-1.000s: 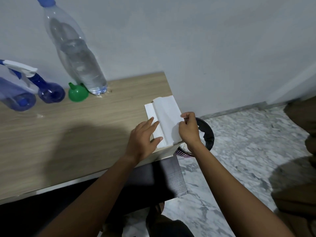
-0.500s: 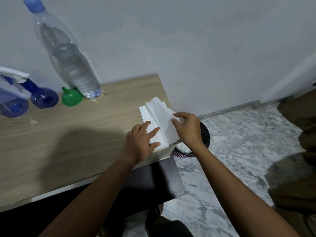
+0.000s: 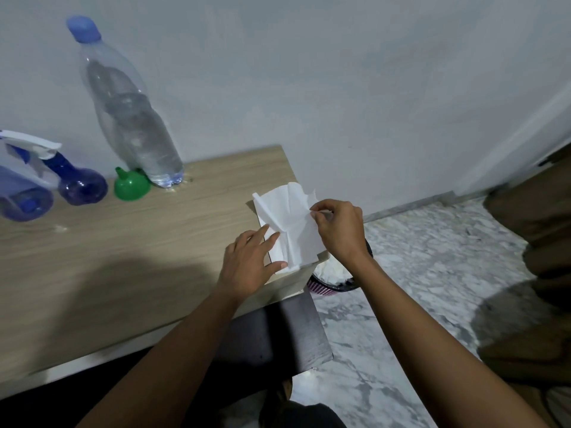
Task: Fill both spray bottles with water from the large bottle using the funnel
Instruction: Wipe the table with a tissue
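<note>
**Me:** My right hand is pinched together on the top tissue. A second ago that sheet lay flat. Now I've peeled it up and it stands crumpled. My left hand lies flat with straight fingers, pressing the stack down.

**Friend:** So no pouring?

**Me:** None. The large bottle stands capped by the wall, partly full, with the funnel upside down just beside its foot. Both are well apart from my hands. I think I'm fetching paper for what look like wet spots near the bottle.

**Friend:** Count things for me.

**Me:** Two spray bottles, heads on, one beside the funnel and the second spray bottle at the left edge. One large bottle, one funnel and one stack on the tabletop. One bin stands on the floor below the corner.
</note>
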A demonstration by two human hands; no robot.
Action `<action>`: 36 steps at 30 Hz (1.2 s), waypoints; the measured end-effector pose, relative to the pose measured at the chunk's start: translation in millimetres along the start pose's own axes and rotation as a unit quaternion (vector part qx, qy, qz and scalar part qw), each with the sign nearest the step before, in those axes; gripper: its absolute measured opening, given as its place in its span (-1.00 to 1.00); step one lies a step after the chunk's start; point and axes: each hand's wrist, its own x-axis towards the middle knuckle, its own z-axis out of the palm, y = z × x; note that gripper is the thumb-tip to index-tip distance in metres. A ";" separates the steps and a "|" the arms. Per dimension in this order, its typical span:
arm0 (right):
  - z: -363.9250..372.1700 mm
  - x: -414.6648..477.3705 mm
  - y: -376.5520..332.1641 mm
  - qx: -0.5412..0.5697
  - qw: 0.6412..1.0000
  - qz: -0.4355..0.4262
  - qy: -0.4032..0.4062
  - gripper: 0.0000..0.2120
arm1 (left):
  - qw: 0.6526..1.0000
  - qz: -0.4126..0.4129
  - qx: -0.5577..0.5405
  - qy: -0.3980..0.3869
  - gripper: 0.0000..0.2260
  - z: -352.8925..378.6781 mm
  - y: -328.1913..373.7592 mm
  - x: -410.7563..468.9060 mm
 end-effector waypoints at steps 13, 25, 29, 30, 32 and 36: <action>-7.1 11.3 -16.0 0.062 0.997 -0.005 0.043 -0.63 | 0.999 0.008 0.033 -0.042 -0.33 -5.5 -1.0 1.6; -18.8 13.9 -69.8 0.092 0.991 -0.094 0.013 -0.88 | 0.997 0.016 -0.008 -0.075 -0.40 -21.7 -5.4 -1.9; 33.1 4.1 -96.0 0.133 0.984 -0.113 -0.040 -0.87 | 0.998 -0.019 -0.061 -0.004 -0.53 -39.4 -55.8 -28.1; 51.4 -0.1 -103.1 0.145 0.981 -0.118 -0.053 -0.86 | 0.997 -0.036 -0.069 0.013 -0.58 -44.4 -75.6 -39.2; 92.6 -8.0 -118.3 0.162 0.977 -0.116 -0.071 -0.86 | 0.992 -0.085 -0.080 0.049 -0.63 -55.1 -120.2 -66.3; 179.1 -28.0 -157.3 0.158 0.975 -0.119 -0.103 -0.88 | 0.967 -0.179 -0.120 0.136 -0.56 -77.9 -210.8 -133.3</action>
